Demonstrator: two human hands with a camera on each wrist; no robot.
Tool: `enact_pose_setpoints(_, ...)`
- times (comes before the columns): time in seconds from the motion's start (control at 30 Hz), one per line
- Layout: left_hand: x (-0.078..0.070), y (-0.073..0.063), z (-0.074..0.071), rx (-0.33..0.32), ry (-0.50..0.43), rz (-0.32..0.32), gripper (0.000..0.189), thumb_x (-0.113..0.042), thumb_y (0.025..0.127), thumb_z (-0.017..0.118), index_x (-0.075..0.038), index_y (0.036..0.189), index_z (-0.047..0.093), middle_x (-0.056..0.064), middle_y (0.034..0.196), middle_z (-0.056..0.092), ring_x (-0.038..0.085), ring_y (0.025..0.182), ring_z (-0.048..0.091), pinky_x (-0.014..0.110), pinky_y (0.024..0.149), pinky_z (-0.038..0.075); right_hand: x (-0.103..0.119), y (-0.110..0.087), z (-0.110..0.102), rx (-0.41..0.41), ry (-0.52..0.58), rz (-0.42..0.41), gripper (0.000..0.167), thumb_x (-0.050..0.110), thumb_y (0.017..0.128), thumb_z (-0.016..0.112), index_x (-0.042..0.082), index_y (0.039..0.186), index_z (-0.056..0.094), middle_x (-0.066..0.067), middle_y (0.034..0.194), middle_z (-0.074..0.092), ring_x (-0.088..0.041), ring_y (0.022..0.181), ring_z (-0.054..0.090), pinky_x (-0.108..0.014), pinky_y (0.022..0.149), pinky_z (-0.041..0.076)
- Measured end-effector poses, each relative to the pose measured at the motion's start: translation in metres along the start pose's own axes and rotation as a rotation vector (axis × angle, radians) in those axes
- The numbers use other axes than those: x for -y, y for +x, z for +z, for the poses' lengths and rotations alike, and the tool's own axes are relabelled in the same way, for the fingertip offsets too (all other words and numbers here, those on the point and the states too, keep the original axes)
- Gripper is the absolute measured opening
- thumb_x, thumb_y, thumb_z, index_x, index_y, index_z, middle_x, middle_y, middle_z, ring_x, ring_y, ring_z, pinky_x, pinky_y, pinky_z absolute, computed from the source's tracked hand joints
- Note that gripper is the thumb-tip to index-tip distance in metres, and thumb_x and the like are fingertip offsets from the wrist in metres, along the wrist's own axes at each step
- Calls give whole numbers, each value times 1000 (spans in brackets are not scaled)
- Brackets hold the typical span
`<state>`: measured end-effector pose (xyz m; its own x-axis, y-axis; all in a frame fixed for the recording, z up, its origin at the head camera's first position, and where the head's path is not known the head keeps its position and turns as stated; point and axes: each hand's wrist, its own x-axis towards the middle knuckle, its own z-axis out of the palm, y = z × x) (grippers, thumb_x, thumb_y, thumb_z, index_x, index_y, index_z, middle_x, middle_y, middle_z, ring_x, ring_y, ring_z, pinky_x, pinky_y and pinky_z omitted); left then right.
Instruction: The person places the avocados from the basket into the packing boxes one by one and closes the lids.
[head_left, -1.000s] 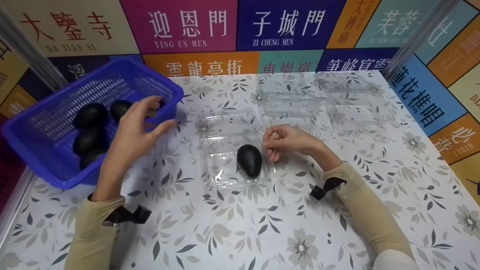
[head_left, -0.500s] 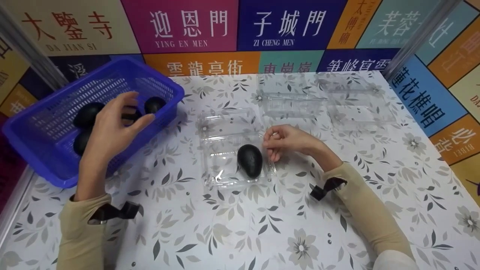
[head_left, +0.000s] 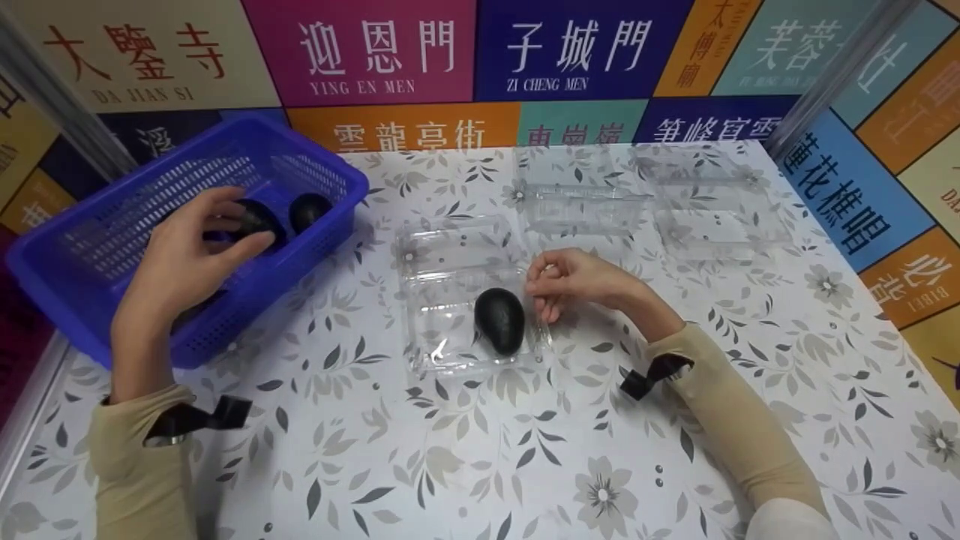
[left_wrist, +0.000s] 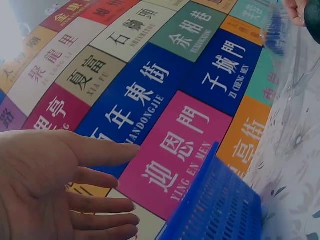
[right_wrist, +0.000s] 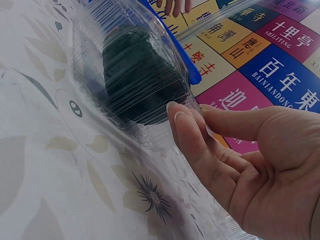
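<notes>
My left hand (head_left: 176,247) is over the blue plastic basket (head_left: 289,281) at the left, fingers apart and holding nothing. Straight fingers and thumb show in the left wrist view. Two dark avocados (head_left: 306,212) lie in the basket to the right of that hand; the hand hides most of another near the front wall. In the middle of the table lies an opened clear plastic clamshell box (head_left: 411,334). One dark avocado (head_left: 500,322) sits in its right side. My right hand (head_left: 574,281) pinches the box's right edge between thumb and fingertips.
Two more opened clear clamshell boxes stand at the back right: one nearer the middle (head_left: 585,214), the other to its right (head_left: 724,232). A flower-patterned cloth (head_left: 480,465) covers the table. Panels with printed characters (head_left: 382,52) rise behind it.
My left hand has moved left across the basket, uncovering the two avocados on its right and covering others. The right hand, the box and the avocado in it have stayed put.
</notes>
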<state>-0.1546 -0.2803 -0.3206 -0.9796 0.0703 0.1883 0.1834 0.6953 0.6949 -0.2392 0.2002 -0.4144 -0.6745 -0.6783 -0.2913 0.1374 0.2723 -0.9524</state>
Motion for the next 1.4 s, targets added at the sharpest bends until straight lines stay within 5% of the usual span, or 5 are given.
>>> enact_pose_setpoints(0.2, 13, 1, -8, 59, 7, -18, 69, -36, 95, 72, -9, 151, 43, 25, 138, 52, 46, 124, 50, 64, 97, 42, 0, 1, 0, 3, 7, -2, 16, 9, 99, 65, -2, 104, 54, -12, 77, 69, -19, 64, 69, -32, 61, 60)
enact_pose_setpoints(0.83, 59, -6, -28, 240, 24, -89, 69, -37, 96, 70, -7, 151, 40, 23, 139, 51, 40, 123, 51, 13, 80, 40, -1, 1, 1, 1, 14, 4, 15, 8, 99, 65, -2, 104, 55, -13, 77, 69, -19, 63, 69, -32, 60, 60)
enact_pose_setpoints(0.97, 64, -7, -29, 260, 56, -121, 71, -40, 95, 71, -7, 150, 40, 24, 136, 53, 40, 122, 52, 16, 82, 40, -1, 1, 2, 1, 15, 5, 15, 8, 99, 65, -2, 103, 55, -13, 77, 69, -19, 63, 69, -32, 60, 60)
enact_pose_setpoints(1.17, 70, -7, -31, 301, 94, -139, 72, -44, 95, 70, -6, 149, 42, 25, 135, 55, 41, 120, 55, 44, 93, 45, -1, 0, 1, -5, 18, 5, 16, 8, 99, 65, -2, 104, 55, -13, 77, 69, -19, 63, 69, -32, 60, 60)
enact_pose_setpoints(1.4, 79, -9, -33, 336, 116, -138, 67, -42, 95, 70, -6, 146, 46, 24, 133, 57, 39, 117, 57, 20, 82, 43, 0, 0, 0, 6, 22, -8, 15, 7, 99, 64, -3, 104, 55, -12, 77, 69, -20, 63, 70, -32, 60, 60)
